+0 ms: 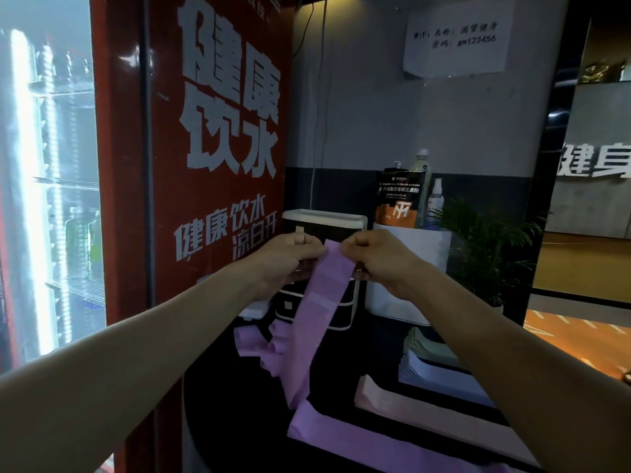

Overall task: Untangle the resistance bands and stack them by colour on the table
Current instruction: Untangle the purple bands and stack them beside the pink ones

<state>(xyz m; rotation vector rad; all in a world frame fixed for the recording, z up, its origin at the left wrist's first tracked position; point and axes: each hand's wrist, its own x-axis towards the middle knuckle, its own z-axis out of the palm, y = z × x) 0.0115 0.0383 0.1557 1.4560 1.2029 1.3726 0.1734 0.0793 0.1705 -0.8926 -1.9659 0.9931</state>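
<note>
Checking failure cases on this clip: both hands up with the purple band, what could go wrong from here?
1. The purple band held by the left hand and right hand hangs into the loose purple pile; lifting may drag it along.
2. Its lower end trails near the flat purple stack and could disturb it.
3. The pink stack sits close; colours could get mixed.

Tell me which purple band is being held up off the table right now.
The purple band hanging between the left hand and right hand, pinched at its top edge. The other purple bands lie loose on the table.
</note>
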